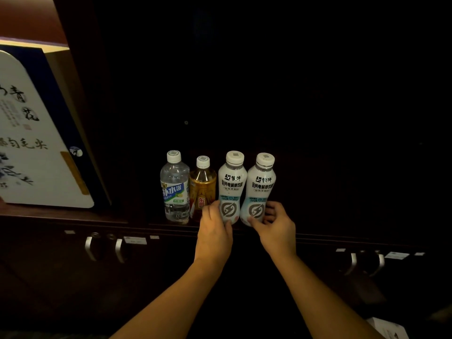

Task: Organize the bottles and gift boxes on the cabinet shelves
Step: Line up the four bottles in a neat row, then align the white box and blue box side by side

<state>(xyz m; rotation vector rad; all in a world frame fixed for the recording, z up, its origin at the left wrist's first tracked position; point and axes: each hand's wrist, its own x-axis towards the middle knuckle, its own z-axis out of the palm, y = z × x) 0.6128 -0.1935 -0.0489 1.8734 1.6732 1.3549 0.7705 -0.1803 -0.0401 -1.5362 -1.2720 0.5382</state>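
Four bottles stand in a touching row at the shelf's front edge. The left hand clasps the left white bottle; the right hand clasps the right white bottle. Dark open shelf stretches toward three o'clock; a gift box stands at nine o'clock.

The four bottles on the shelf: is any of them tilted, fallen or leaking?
Only the right white bottle looks odd: it leans left toward the other white bottle. The hands, left and right, grip their bases. No spill shows.
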